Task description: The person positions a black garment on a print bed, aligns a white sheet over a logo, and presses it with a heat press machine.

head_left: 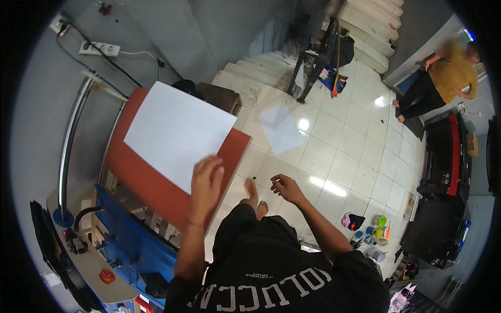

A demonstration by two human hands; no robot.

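Left hand (206,182): your fingers rest flat, released, on the white sheet's near corner.
White sheet (177,133): lies on the red platen (156,182).
Right hand (286,188): loosely curled, holding nothing.
Paint tubs (377,232): on floor, contents unclear.

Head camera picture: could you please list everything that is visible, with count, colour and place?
paper sheet: one, white, lying on the red pad
press pad: one, red-brown, on the blue machine at left
machine body: one, blue and grey, lower left
round button: one, red, on the machine's grey panel
power strip: one, white, on the wall, upper left
loose sheet: one, pale, on the tiled floor
small pots: several, mixed colours, floor at right
other person: one, yellow top, upper right
left hand: touching the paper's near edge
right hand: in the air, holding nothing
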